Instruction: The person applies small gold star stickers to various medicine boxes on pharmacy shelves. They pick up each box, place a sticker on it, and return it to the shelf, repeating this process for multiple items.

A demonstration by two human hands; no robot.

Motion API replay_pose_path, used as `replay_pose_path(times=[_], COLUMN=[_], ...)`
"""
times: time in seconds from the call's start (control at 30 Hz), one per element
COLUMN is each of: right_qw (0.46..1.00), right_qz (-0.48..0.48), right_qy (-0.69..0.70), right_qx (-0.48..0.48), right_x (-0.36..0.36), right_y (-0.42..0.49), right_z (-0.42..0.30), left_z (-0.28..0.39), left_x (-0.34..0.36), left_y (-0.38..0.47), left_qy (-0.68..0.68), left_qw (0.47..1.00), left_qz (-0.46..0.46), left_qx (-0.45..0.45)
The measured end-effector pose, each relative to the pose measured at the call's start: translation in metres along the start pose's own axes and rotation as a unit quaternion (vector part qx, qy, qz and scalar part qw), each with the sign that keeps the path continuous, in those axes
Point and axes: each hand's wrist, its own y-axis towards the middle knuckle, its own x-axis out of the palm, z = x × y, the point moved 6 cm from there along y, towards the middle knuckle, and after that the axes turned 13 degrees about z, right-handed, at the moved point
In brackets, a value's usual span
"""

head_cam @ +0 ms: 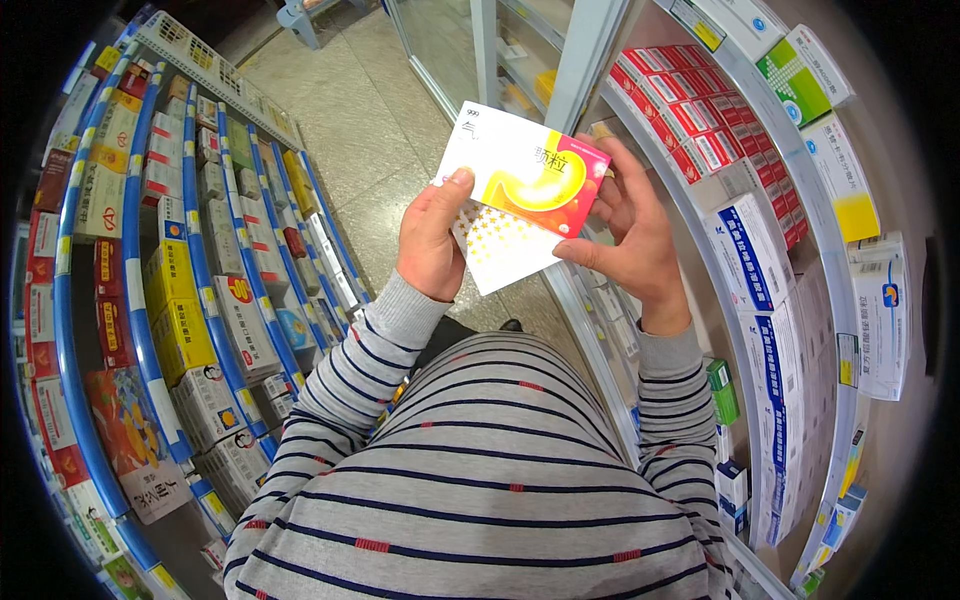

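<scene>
Both my hands hold two flat medicine boxes that overlap in front of my body. On top is a white, red and yellow granule box (517, 172) bearing writing. Partly hidden beneath it lies a white box with a gold star pattern (499, 251). My left hand (435, 232) grips the left side, its thumb pressed on the upper box's lower left corner. My right hand (634, 217) is at the right edge, thumb near the lower box's corner and fingers behind the upper box. Most of the fingers of my left hand are hidden.
A blue-edged shelf rack (133, 262) full of medicine boxes runs along the left. To the right stands a cabinet with stacked red-and-white boxes (690, 112) and blue-and-white boxes (750, 251). Beyond my hands are a tiled floor (360, 97) and a glass door (442, 45).
</scene>
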Motion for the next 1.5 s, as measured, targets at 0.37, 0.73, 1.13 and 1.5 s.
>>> replay_pose_path(times=[0.37, 0.73, 1.13, 1.5], right_qw=[0.977, 0.919, 0.914, 0.982], right_qz=[0.09, 0.057, 0.159, 0.083], right_qy=[-0.004, -0.066, -0.066, -0.033], right_qx=[0.195, 0.385, 0.369, 0.169], right_x=[0.031, 0.054, 0.064, 0.039], right_y=[-0.063, -0.126, -0.098, -0.052], right_z=[0.106, 0.205, 0.188, 0.092], left_z=[-0.058, -0.182, -0.155, -0.04], left_x=[-0.091, -0.191, -0.2, -0.118], left_y=[-0.009, -0.044, -0.039, 0.0], left_qy=[0.027, -0.139, -0.06, 0.372], left_qw=[0.993, 0.957, 0.974, 0.911], left_qz=[0.099, 0.186, 0.11, -0.142], left_qx=[-0.054, -0.173, -0.187, 0.104])
